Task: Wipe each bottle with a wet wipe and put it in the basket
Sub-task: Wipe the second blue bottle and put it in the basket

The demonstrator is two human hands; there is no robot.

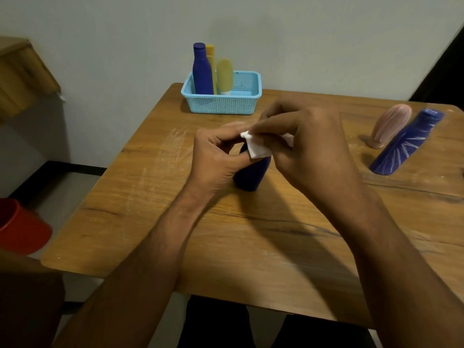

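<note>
A dark blue bottle (251, 173) stands on the wooden table (251, 237), its top hidden behind my hands. Both hands pinch a white wet wipe (256, 146) just above it: my left hand (216, 159) on the wipe's left edge, my right hand (301, 146) on its right side. The light blue basket (223, 102) at the table's far edge holds a blue bottle (202, 70), a yellow bottle (211, 61) and a pale yellow bottle (224, 75). At the right stand a pink bottle (390, 125) and a blue bottle (404, 144), both streaked with white marks.
White smears mark the tabletop left of my hands. A red container (22, 227) sits off the table's left edge, and a tan cloth-covered object (22, 71) stands at the far left by the wall.
</note>
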